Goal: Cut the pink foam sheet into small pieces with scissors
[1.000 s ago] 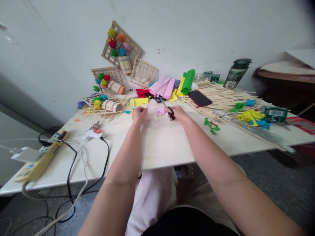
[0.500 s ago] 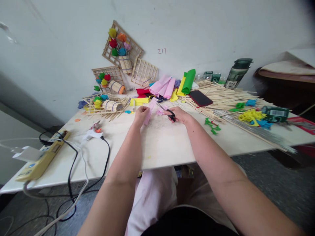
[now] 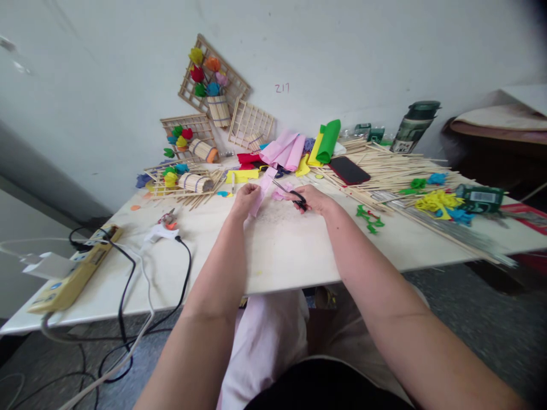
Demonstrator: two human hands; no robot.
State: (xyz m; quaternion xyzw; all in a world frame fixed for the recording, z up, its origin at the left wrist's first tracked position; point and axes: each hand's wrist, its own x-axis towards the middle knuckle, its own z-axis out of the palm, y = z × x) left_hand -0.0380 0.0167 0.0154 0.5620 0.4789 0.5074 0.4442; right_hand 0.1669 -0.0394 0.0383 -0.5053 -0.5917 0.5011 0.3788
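My left hand [image 3: 247, 199] is closed on a narrow strip of pink crepe paper [image 3: 261, 193], which slants up and away from the fingers. In my right hand [image 3: 311, 199] is a pair of scissors [image 3: 298, 198] with black handles, its blades pointing left toward the strip's upper part. Whether the blades touch the paper I cannot tell. A smaller pink scrap [image 3: 282, 192] lies on the table under the scissors. Behind the hands, pink paper sheets [image 3: 284, 151] are heaped with red paper [image 3: 249, 161] and yellow paper [image 3: 241, 176].
Wooden sticks [image 3: 393, 165] spread across the right side near a phone [image 3: 349, 170] and a bottle [image 3: 414, 126]. Stick lattices with paper flowers [image 3: 205, 74] lean on the wall. At left lie a glue gun [image 3: 160, 230], cables and a power strip [image 3: 77, 270].
Both hands stay almost where they were, with the scissors and pink strip held much the same. The whole view has shifted very slightly.
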